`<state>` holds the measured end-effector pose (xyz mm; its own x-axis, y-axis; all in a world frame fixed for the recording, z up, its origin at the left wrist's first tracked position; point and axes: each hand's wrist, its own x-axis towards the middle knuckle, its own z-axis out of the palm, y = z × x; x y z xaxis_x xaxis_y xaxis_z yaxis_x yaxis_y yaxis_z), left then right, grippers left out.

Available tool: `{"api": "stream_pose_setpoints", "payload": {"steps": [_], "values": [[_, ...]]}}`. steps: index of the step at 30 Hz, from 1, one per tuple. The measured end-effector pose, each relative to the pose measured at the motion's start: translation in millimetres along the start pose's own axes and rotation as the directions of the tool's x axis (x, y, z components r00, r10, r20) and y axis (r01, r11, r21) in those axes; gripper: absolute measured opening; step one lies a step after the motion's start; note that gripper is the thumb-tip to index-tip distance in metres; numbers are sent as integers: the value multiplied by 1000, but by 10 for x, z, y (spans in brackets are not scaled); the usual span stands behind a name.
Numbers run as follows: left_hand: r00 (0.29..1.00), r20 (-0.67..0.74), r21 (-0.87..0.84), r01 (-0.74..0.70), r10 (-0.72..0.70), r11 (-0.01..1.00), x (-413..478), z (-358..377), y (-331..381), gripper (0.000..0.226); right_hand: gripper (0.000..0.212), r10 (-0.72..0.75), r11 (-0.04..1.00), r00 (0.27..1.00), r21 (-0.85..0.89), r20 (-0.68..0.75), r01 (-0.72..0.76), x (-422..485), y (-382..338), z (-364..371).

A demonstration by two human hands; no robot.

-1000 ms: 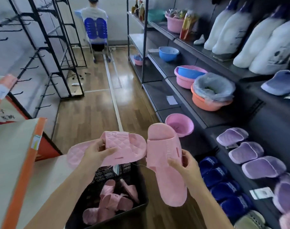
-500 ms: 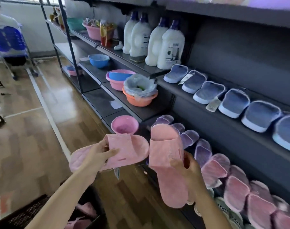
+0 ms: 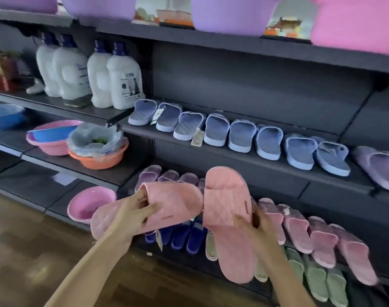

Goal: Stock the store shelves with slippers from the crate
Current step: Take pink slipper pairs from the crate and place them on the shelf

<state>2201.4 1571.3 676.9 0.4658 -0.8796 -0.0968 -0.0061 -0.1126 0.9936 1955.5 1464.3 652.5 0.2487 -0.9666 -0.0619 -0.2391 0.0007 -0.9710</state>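
I hold a pair of pink quilted slippers in front of the dark shelves. My left hand grips the strap of one pink slipper, which lies sideways with its toe pointing right. My right hand grips the other pink slipper by its strap, toe up and heel hanging down. Behind them a row of pink slippers stands on a lower shelf, with purple slippers to its left. The crate is out of view.
Blue slippers line the middle shelf, with a lilac slipper at its right end. Navy slippers and green ones fill the bottom shelf. White detergent bottles, stacked basins and a pink bowl stand to the left.
My view has swung right from the aisle and crate to face the slipper shelves. Both hands kept their hold on the pink slippers and carried them toward the shelves.
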Motion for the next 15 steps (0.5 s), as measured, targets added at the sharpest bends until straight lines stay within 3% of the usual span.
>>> {"api": "stream_pose_setpoints", "payload": {"steps": [4, 8, 15], "values": [[988, 150, 18, -35, 32, 999, 88, 66, 72, 51, 40, -12, 1000, 985, 17, -173, 15, -335, -52, -79], [960, 274, 48, -75, 59, 996, 94, 218, 26, 23, 45, 39, 999, 949, 41, -313, -27, -711, 21, -157], [864, 503, -29, 21, -4, 999, -199, 642, -18, 24, 28, 79, 997, 847, 58, -526, -57, -1423, 195, -340]]}}
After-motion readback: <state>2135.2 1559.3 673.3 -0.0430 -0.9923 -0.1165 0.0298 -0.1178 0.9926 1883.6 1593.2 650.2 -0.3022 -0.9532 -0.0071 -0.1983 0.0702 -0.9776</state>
